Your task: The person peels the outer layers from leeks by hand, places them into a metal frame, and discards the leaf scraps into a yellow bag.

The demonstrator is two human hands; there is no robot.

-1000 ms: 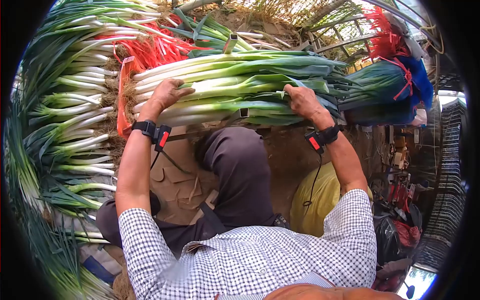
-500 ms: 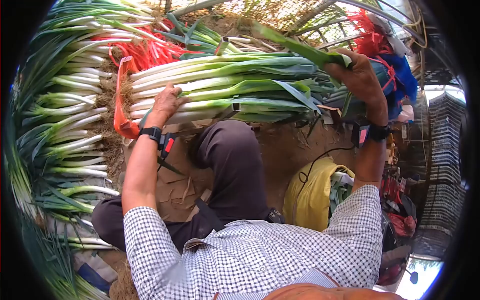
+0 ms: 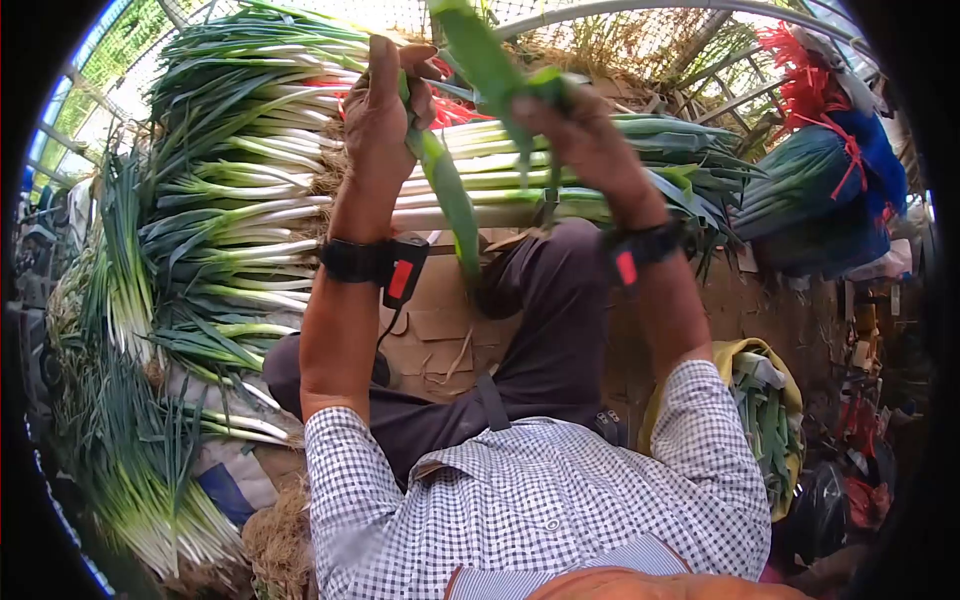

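Observation:
My left hand (image 3: 385, 120) is raised over the root end of the bundled leeks (image 3: 650, 145), its fingers closed on a green leek leaf (image 3: 455, 205) that hangs down towards my knee. To its right, my right hand (image 3: 585, 135), smeared by motion, is closed on another broad leek leaf (image 3: 482, 55) that points up and left. Both hands are above the bundle, which lies crosswise in front of my knees with white stems to the left and green tops to the right. The left hand and its leaf hide part of the white stems.
A long row of loose leeks (image 3: 230, 225) lies on the left, roots inward. Red strips (image 3: 455, 108) show behind the bundle. A yellow sack (image 3: 755, 350) with leaves stands at my right; a blue-wrapped leek bundle (image 3: 800, 185) lies beyond.
My left hand has lifted off the bundled stems and now holds a leaf. My right hand has moved left with its leaf, away from the green tops. The view has shifted left.

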